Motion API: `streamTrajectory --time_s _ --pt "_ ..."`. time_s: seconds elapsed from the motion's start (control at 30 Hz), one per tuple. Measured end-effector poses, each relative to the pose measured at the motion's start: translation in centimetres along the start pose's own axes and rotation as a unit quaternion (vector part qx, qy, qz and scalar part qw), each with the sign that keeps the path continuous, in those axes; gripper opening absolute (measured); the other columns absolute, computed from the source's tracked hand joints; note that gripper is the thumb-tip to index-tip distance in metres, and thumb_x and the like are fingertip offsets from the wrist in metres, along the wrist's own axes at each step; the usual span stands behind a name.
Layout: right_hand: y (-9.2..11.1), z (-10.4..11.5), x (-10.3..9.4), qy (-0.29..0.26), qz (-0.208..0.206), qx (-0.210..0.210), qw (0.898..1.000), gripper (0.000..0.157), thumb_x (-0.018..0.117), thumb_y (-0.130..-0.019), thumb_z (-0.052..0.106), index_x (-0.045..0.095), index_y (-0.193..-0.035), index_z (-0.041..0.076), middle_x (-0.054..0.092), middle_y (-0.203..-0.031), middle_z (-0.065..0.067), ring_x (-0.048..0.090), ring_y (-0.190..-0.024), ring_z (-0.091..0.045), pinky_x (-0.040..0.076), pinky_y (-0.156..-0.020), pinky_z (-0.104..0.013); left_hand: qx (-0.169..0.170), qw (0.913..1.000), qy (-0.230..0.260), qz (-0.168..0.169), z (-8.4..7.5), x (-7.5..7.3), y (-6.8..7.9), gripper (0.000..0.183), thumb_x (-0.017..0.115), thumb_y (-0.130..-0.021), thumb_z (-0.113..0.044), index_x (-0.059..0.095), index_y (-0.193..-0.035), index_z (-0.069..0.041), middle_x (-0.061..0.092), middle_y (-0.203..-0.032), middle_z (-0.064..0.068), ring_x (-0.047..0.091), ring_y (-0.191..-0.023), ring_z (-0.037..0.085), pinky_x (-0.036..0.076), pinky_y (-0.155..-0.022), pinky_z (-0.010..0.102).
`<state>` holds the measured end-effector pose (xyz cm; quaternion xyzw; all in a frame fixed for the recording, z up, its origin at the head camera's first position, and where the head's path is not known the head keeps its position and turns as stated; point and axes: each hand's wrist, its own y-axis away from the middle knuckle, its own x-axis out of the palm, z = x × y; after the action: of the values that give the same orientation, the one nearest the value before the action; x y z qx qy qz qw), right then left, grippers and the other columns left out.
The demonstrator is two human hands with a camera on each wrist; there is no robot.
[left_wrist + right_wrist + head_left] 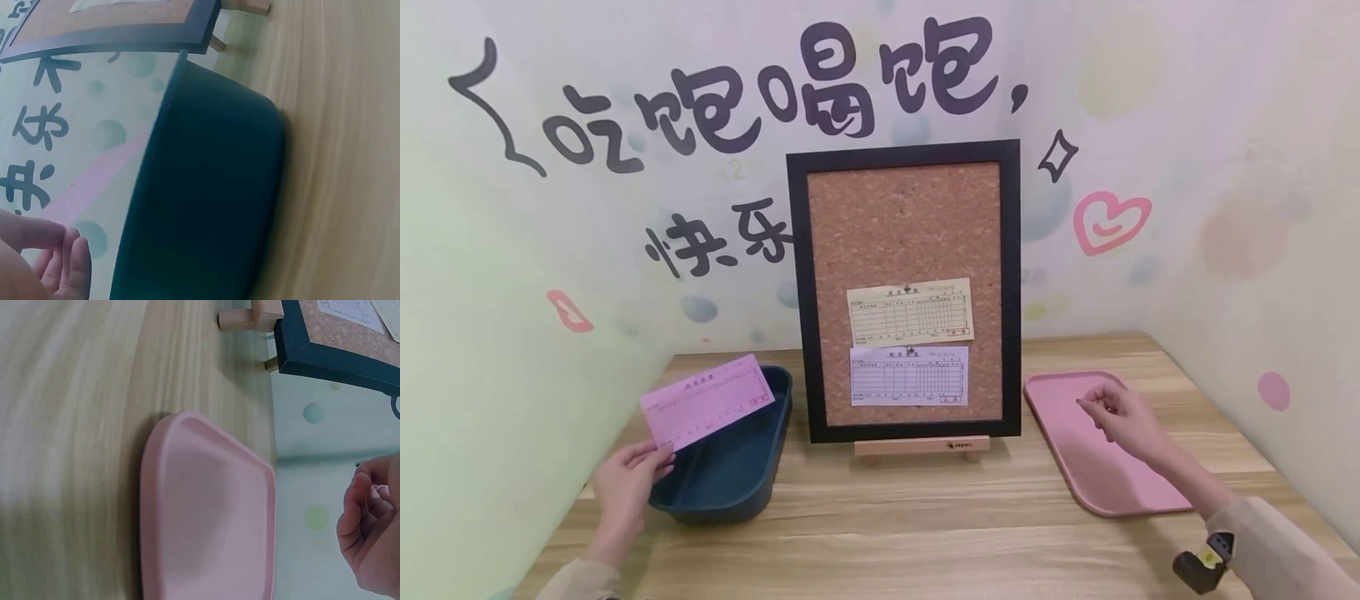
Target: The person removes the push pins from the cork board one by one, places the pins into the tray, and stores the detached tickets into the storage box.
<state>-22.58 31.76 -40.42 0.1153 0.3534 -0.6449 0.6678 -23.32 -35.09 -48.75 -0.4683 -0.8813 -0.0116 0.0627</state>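
A pink receipt slip [711, 403] is pinched at its lower corner by my left hand [631, 482], which holds it tilted above the dark blue bin [772, 442]. The left wrist view shows this slip [94, 181] edge-on and faint beyond the fingers. Over the pink tray [1078, 450] my right hand [1116, 419] pinches a small dark pin [1081, 402] between thumb and forefinger; only its dark tip shows. On the framed corkboard [902, 225], a yellow receipt slip [910, 313] hangs above a white receipt slip [910, 377], each fastened by a dark pin at its top.
A small wooden easel [917, 447] props the corkboard upright at the middle of the wooden table [925, 542]. The bin stands left of it, the tray right. Close behind is a wall [722, 50] printed with black characters. A dark wrist device [1206, 564] sits at my right cuff.
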Motion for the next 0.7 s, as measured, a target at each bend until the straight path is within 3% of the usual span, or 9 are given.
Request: streamTrajectory --time_s 0.23,0.3,0.47,0.7 --pt "0.6 -0.6 0.2 -0.006 -0.01 0.005 1.0 0.015 0.055 -0.09 0.01 0.052 -0.085 -0.004 0.046 -0.059 -0.001 0.041 -0.044 -0.007 0.039 -0.039 -0.024 -0.039 0.9991 -0.008 0.012 -0.3 -0.1 0.4 0.014 0.076 -0.07 -0.004 0.066 -0.076 -0.01 0.066 -0.071 -0.002 0.065 -0.062 0.01 0.054 -0.06 0.024" --pt "0.8 -0.6 0.2 0.001 -0.005 0.016 1.0 0.017 0.055 -0.091 0.013 0.052 -0.087 -0.004 0.047 -0.06 -0.003 0.042 -0.045 -0.008 0.039 -0.04 -0.023 -0.046 0.9983 -0.028 0.023 -0.5 0.1 0.6 0.016 0.076 -0.071 -0.006 0.065 -0.083 -0.006 0.065 -0.072 -0.003 0.065 -0.064 0.009 0.054 -0.062 0.023" --pt "1.3 -1.0 0.2 0.017 0.011 0.043 0.999 0.023 0.052 -0.093 0.019 0.053 -0.09 -0.004 0.049 -0.063 -0.005 0.044 -0.047 -0.009 0.038 -0.04 -0.024 -0.062 0.993 -0.086 0.051 -0.8 0.9 1.3 0.046 0.074 -0.075 -0.012 0.054 -0.11 0.011 0.061 -0.077 -0.005 0.065 -0.068 0.007 0.054 -0.065 0.022" --pt "1.6 -1.4 0.5 0.021 0.006 0.048 0.999 0.022 0.053 -0.092 0.016 0.054 -0.091 -0.006 0.048 -0.061 -0.004 0.043 -0.046 -0.007 0.037 -0.039 -0.024 -0.073 0.9859 -0.132 0.073 -1.1 1.5 2.0 0.056 0.074 -0.075 -0.019 0.052 -0.116 0.012 0.063 -0.078 -0.003 0.065 -0.069 0.006 0.053 -0.066 0.021"
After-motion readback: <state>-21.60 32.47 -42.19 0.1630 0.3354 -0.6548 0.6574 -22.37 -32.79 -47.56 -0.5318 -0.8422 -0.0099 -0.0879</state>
